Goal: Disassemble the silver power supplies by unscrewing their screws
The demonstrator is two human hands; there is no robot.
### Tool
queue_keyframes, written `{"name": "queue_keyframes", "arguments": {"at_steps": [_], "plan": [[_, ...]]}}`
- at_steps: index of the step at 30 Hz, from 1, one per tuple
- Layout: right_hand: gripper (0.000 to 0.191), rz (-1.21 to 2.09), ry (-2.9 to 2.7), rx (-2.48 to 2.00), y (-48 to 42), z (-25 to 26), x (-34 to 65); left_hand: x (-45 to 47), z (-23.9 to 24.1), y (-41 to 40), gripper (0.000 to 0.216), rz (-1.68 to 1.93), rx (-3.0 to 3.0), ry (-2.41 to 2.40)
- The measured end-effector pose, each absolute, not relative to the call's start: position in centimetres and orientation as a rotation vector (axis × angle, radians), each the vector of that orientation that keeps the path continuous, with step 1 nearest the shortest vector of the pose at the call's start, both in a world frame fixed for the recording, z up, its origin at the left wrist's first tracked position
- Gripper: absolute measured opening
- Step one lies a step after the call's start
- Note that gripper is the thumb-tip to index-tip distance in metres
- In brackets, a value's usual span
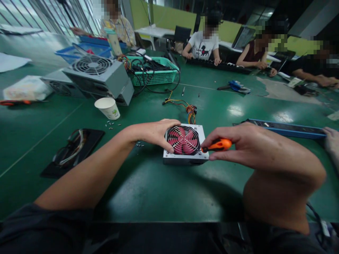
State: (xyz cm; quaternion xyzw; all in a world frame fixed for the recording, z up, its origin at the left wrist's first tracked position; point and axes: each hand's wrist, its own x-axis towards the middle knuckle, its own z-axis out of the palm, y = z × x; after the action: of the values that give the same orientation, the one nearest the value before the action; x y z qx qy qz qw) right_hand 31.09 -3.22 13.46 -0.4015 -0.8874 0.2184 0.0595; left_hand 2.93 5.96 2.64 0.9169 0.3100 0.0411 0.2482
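A grey power supply unit [185, 158] with a red fan behind a wire grille lies flat on the green table [159, 190]. My left hand [153, 132] rests over its left edge, fingers curled against the case. My right hand [238, 141] is closed round an orange-handled screwdriver [218, 144], whose tip touches the unit's right front corner. A bundle of coloured wires [189, 107] trails from the unit's far side.
A white paper cup [108, 107] and small screws [112, 124] lie to the left. Two more power supplies [97, 79], a green basket [156, 72] of cables, a black plate with wires [72, 151] and a blue tray [288, 128] surround. Several people sit at the far side.
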Motion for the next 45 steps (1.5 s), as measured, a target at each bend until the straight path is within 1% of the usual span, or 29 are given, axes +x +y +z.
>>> {"name": "queue_keyframes", "arguments": {"at_steps": [2,6,8,10,13,19,21,26,28,30,32,34,37,39,41,45], "plan": [[0.026,0.667,-2.638,-1.281,-3.0,13.5,31.2,3.0,2.7,5.9,0.105,0.113,2.490,0.859],[0.034,0.642,-2.315,-1.433,-2.1,13.6,31.3,3.0,2.7,5.9,0.104,0.144,2.482,0.828],[0.034,0.531,-2.165,-1.500,-1.9,13.7,31.3,2.9,2.6,6.0,0.103,0.172,2.481,0.794],[0.031,0.332,-2.062,-1.558,-1.7,13.7,31.2,2.8,2.4,6.0,0.104,0.195,2.481,0.776],[0.029,0.121,-2.017,-1.564,-1.1,13.1,30.9,2.8,2.3,6.0,0.104,0.207,2.477,0.788],[0.026,0.064,-2.062,-1.480,0.5,11.5,30.4,2.9,2.7,5.8,0.108,0.165,2.475,0.814],[0.025,0.084,-2.081,-1.467,0.8,11.1,30.3,3.0,2.9,5.8,0.101,0.148,2.469,0.826],[0.023,0.162,-2.139,-1.440,1.5,10.3,30.2,3.2,3.2,5.9,0.070,0.169,2.415,0.909],[0.023,0.181,-2.175,-1.457,1.6,10.0,30.1,3.3,3.2,6.1,0.062,0.204,2.398,0.917],[0.026,0.189,-2.205,-1.464,1.5,9.9,30.0,3.2,3.1,6.3,0.059,0.223,2.394,0.908],[0.031,0.192,-2.249,-1.461,1.1,9.9,29.9,3.0,3.0,6.5,0.061,0.222,2.389,0.907],[0.033,0.184,-2.299,-1.459,0.7,10.0,29.7,2.8,3.0,6.6,0.071,0.194,2.366,0.928],[0.028,0.176,-2.350,-1.431,0.1,10.3,29.3,2.5,3.0,6.7,0.089,0.129,2.323,0.980],[0.026,0.181,-2.384,-1.412,-0.1,10.4,29.1,2.3,3.1,6.7,0.095,0.094,2.323,0.967],[0.025,0.165,-2.429,-1.418,-0.4,10.4,28.7,2.2,3.1,6.7,0.094,0.080,2.340,0.918],[0.022,0.101,-2.501,-1.444,-0.9,10.4,28.0,2.0,2.7,6.9,0.086,0.105,2.371,0.860]]}}
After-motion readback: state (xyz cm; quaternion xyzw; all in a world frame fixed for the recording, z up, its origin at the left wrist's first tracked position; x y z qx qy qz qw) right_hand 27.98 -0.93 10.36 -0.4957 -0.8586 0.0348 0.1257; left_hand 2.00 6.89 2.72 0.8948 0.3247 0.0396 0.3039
